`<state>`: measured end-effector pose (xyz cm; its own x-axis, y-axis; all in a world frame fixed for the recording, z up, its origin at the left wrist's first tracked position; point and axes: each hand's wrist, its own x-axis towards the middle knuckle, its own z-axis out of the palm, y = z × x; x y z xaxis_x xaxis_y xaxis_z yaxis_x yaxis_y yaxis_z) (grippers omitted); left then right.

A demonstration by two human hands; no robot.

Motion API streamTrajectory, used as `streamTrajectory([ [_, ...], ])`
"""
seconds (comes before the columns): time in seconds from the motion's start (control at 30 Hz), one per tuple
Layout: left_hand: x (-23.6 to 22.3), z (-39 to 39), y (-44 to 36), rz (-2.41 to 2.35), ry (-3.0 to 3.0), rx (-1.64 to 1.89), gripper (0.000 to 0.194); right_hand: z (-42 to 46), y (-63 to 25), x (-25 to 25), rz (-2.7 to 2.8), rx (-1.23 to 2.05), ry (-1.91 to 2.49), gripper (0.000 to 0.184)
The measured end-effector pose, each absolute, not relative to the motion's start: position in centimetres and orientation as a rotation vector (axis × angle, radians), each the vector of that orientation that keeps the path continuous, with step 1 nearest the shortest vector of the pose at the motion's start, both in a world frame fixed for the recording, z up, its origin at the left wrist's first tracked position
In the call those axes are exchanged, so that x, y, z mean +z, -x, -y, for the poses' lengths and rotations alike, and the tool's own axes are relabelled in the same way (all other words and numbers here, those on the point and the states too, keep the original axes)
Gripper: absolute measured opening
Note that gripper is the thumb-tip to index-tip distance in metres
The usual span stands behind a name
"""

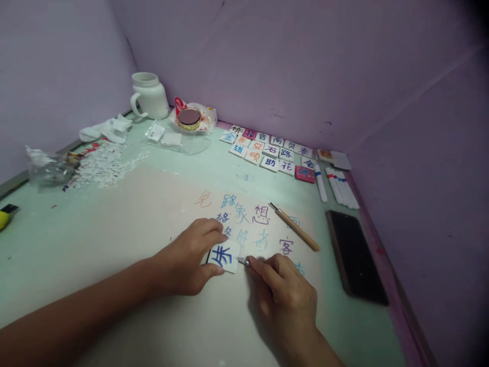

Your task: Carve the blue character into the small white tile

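Observation:
A small white square block (pixel 226 257) with a dark blue written character lies on the pale sheet (pixel 168 204) in front of me. My left hand (pixel 191 255) grips it by its left side, thumb at the near edge and fingers at the far one. In my right hand (pixel 286 290) is a craft knife (pixel 243 261); only its metal front end shows, with the tip at the block's right edge. The rest of its handle is hidden by my fingers. Coloured handwritten characters cover the sheet beyond both hands. A wooden-handled carving gouge (pixel 296 228) rests across them.
Rows of character blocks (pixel 270 150) lie along the back wall. Markers (pixel 342 188) and a phone (pixel 357 257) are at the right. White shavings (pixel 101 165), a plastic bag (pixel 51 168), a white mug (pixel 151 97) and a round tin (pixel 190 118) stand or lie at the left and back.

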<state>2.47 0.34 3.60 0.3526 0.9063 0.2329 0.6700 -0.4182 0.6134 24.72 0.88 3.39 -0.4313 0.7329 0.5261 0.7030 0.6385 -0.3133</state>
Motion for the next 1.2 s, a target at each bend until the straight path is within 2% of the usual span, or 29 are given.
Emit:
streamTrajectory([
  [0.4,4.5,-0.8,-2.8,-1.385,-2.221,0.698,0.033,-1.7,-24.7,2.9,2.182,0.058,1.12,0.021],
  [0.6,5.0,-1.0,-3.5,-1.48,-2.273,0.655,0.027,-3.1,-25.1,2.8,2.086,-0.137,1.368,0.019],
  [0.77,5.1,-0.7,-3.9,-1.537,-2.271,0.648,0.024,-2.6,-24.8,3.1,2.095,0.045,1.211,0.014],
  [1.2,3.8,-0.8,-3.8,-1.415,-2.253,0.834,0.022,-2.3,-23.8,2.9,2.206,-0.066,1.152,0.026],
])
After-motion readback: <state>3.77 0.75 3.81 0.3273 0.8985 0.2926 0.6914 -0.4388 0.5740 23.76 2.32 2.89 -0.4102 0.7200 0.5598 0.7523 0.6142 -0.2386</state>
